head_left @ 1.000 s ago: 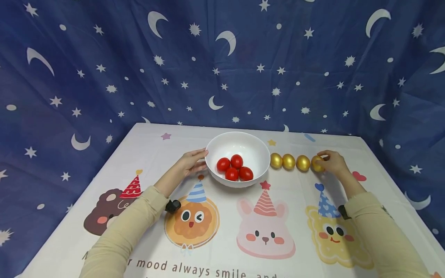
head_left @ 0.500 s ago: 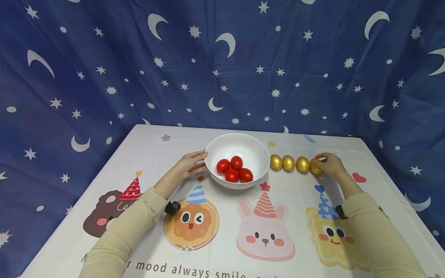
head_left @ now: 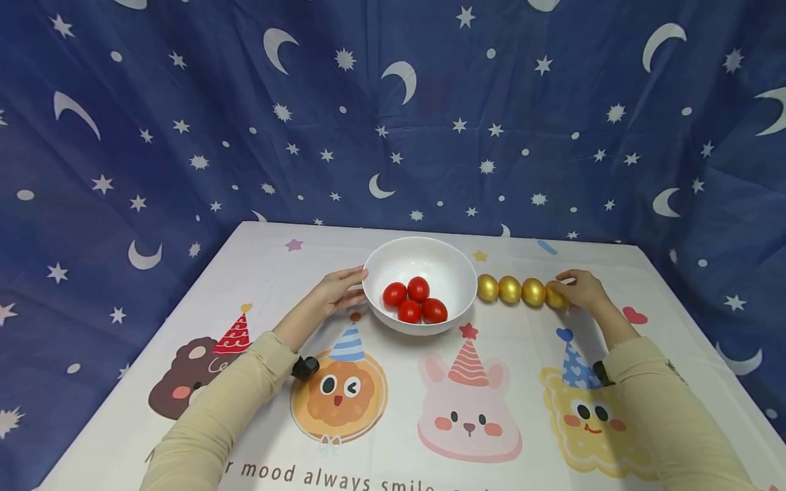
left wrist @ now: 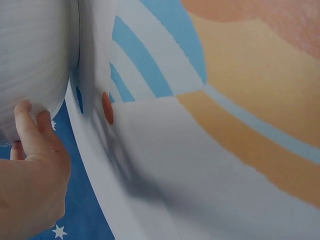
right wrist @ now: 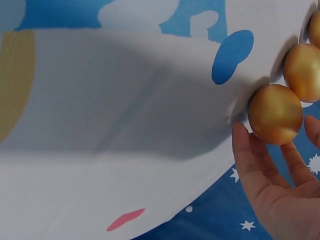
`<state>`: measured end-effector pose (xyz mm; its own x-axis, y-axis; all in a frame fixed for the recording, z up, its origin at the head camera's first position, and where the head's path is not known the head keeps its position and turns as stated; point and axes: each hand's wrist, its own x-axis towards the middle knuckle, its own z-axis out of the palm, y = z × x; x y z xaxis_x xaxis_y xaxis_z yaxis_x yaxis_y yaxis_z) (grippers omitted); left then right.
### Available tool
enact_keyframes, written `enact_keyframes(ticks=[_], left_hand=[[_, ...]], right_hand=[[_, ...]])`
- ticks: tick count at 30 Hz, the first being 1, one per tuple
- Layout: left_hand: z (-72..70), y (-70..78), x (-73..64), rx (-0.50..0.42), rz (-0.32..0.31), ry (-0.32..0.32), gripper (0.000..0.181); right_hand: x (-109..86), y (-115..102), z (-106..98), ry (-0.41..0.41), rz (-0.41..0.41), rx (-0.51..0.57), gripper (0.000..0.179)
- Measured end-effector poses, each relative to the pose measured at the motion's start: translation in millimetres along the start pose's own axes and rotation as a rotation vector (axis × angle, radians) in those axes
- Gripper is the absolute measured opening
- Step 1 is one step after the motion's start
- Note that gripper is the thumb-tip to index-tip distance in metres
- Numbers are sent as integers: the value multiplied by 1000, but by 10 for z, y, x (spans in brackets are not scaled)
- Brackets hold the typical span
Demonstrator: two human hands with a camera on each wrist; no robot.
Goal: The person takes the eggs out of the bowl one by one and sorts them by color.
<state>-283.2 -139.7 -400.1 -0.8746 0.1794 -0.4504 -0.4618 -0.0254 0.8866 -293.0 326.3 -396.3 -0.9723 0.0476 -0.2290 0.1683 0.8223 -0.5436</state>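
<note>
A white bowl [head_left: 454, 283] stands upright on the table, with several glossy red egg-shaped pieces [head_left: 394, 294] inside. My left hand [head_left: 336, 290] holds the bowl's left side, a fingertip up at the rim. Seen from the left wrist, the fingers of this hand [left wrist: 40, 170] lie against the bowl's outer wall [left wrist: 35, 55]. Right of the bowl runs a row of several golden eggs [head_left: 510, 290]. My right hand [head_left: 586, 290] holds the rightmost golden egg [right wrist: 275, 115], fingers bent around it; that egg is still in line with the others.
The white tablecloth [head_left: 393, 382] is printed with cartoon figures and lettering. A dark blue curtain [head_left: 393, 136] with moons and stars hangs behind the table's far edge. Near each wrist a small black camera [head_left: 303, 367] shows.
My right hand has moved slightly left with the rightmost golden egg, bringing it closer to its neighbour. The left hand and the bowl stay in place.
</note>
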Motion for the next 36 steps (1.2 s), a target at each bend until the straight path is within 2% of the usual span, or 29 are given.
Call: enact_keyframes(ticks=[9, 19, 28, 36], left_hand=[[17, 3, 29, -21, -11, 36, 57], [37, 7, 73, -34, -22, 52, 56], [26, -10, 20, -46, 5, 19, 56], [37, 8, 64, -37, -16, 51, 54]], right_hand=[[-2, 22, -13, 30, -3, -25, 53], [6, 57, -25, 24, 28, -20, 53], [29, 65, -34, 29, 42, -26, 52], [20, 63, -80, 20, 41, -30, 53]])
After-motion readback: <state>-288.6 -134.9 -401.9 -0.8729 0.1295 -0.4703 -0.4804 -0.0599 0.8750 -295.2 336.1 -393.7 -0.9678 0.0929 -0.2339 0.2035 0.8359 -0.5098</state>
